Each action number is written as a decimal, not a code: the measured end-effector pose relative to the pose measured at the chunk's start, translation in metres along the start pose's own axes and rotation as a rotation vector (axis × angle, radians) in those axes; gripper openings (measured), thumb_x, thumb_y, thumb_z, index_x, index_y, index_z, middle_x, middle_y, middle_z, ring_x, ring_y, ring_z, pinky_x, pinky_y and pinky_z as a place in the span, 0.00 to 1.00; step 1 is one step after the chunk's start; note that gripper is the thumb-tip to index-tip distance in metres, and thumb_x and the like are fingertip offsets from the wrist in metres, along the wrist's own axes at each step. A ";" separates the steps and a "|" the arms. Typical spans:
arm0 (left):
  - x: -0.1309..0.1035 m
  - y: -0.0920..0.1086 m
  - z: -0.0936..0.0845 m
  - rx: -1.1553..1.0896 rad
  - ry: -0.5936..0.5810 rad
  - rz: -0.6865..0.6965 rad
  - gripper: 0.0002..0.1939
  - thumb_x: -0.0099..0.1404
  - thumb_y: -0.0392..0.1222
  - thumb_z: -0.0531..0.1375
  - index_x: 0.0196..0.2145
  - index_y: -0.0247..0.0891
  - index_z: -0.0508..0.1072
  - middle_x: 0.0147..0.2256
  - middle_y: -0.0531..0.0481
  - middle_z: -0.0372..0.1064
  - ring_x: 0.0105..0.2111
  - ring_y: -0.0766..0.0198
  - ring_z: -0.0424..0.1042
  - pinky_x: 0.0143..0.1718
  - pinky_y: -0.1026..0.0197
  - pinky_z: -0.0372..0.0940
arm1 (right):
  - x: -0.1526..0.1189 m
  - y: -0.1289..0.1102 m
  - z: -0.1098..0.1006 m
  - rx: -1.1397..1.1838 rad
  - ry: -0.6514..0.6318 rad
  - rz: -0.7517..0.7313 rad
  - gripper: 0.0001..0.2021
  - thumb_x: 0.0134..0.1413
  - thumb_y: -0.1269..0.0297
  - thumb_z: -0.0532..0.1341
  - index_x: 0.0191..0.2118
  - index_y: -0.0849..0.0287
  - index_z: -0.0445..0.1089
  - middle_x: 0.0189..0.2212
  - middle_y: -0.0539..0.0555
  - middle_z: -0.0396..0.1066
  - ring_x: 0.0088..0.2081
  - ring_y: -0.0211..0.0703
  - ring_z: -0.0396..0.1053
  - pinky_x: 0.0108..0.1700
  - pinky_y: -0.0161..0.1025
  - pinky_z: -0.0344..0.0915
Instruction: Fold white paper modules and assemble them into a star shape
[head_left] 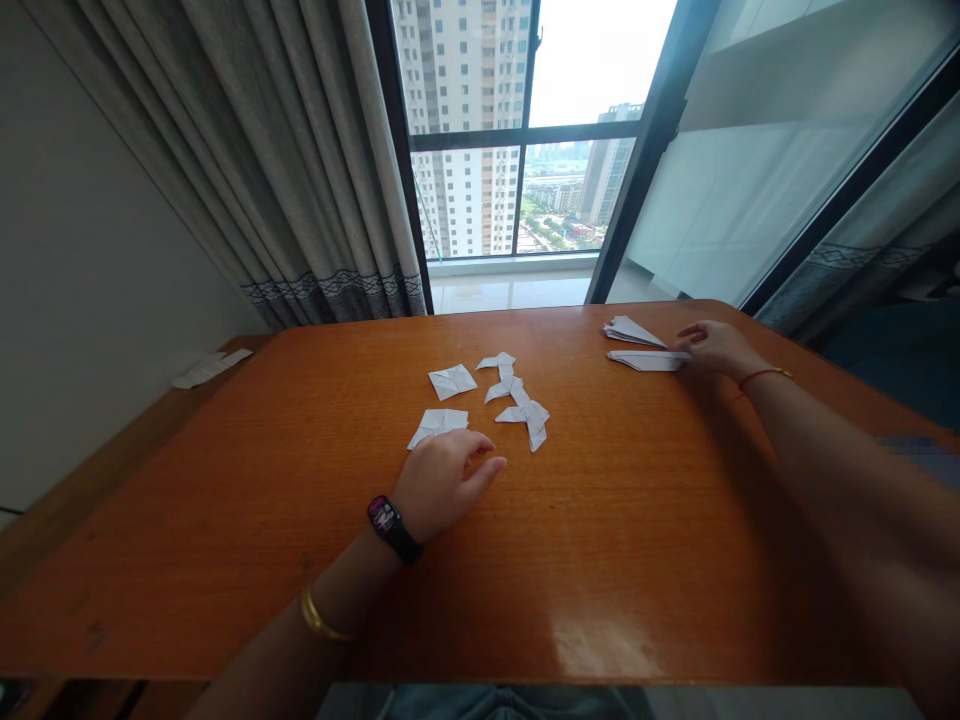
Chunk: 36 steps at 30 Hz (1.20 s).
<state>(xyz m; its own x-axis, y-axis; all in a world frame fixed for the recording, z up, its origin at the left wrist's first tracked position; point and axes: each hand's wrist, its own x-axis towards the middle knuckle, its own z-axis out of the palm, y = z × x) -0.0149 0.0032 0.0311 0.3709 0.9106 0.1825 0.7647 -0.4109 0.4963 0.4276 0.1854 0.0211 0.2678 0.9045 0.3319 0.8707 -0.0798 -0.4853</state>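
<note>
My left hand (445, 480), wearing a black smartwatch, hovers low over the table with thumb and fingers apart and nothing visible between them. It partly covers the near edge of a folded white paper square (439, 421). Another folded paper square (452, 381) lies just beyond. Right of these, folded paper pieces with pointed arms (527, 415) form a touching row. At the far right, my right hand (716, 348) has its fingers bent around the right end of a folded paper plane (646, 360); the fingertips are partly hidden. A second paper plane (632, 331) lies just behind it.
The orange-brown wooden table (600, 540) reaches to a window at the back. White paper strips (212, 368) lie on a ledge beyond its left edge. A grey curtain (300, 150) hangs at the back left.
</note>
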 end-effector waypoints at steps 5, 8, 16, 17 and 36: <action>0.001 0.002 0.001 0.019 0.020 0.016 0.15 0.67 0.52 0.53 0.38 0.40 0.73 0.37 0.50 0.74 0.35 0.61 0.70 0.36 0.60 0.59 | -0.015 -0.041 -0.004 0.023 -0.097 -0.138 0.10 0.54 0.67 0.61 0.40 0.67 0.74 0.39 0.65 0.74 0.32 0.40 0.66 0.35 0.39 0.58; 0.003 -0.002 0.000 0.064 0.068 0.009 0.13 0.67 0.50 0.52 0.36 0.41 0.73 0.36 0.51 0.74 0.34 0.61 0.69 0.36 0.60 0.58 | -0.051 -0.089 0.013 0.061 -0.215 -0.249 0.10 0.52 0.62 0.63 0.39 0.60 0.75 0.37 0.56 0.75 0.32 0.40 0.68 0.35 0.36 0.61; 0.013 -0.031 -0.008 0.093 0.182 -0.174 0.16 0.67 0.49 0.51 0.28 0.38 0.71 0.29 0.49 0.70 0.29 0.61 0.67 0.29 0.61 0.54 | -0.141 -0.174 0.059 0.156 -0.509 -0.310 0.16 0.38 0.54 0.70 0.31 0.58 0.72 0.34 0.55 0.72 0.34 0.43 0.68 0.34 0.35 0.60; 0.014 -0.032 -0.009 0.064 0.182 -0.169 0.16 0.67 0.49 0.51 0.28 0.38 0.71 0.28 0.50 0.70 0.29 0.62 0.66 0.28 0.61 0.54 | -0.141 -0.175 0.061 0.191 -0.507 -0.275 0.14 0.37 0.56 0.70 0.29 0.58 0.70 0.32 0.53 0.72 0.32 0.42 0.67 0.32 0.35 0.60; 0.017 -0.010 0.009 -1.618 0.218 -0.702 0.09 0.67 0.32 0.51 0.44 0.33 0.66 0.44 0.38 0.72 0.40 0.59 0.76 0.41 0.56 0.70 | -0.160 -0.217 0.065 0.301 -0.268 -0.638 0.04 0.54 0.68 0.58 0.34 0.59 0.69 0.36 0.54 0.71 0.35 0.39 0.67 0.40 0.36 0.63</action>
<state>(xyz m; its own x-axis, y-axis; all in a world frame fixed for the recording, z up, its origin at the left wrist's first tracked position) -0.0109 0.0222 0.0214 0.0607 0.9233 -0.3792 -0.5500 0.3480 0.7592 0.1696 0.0851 0.0208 -0.3939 0.8107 0.4332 0.6625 0.5771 -0.4775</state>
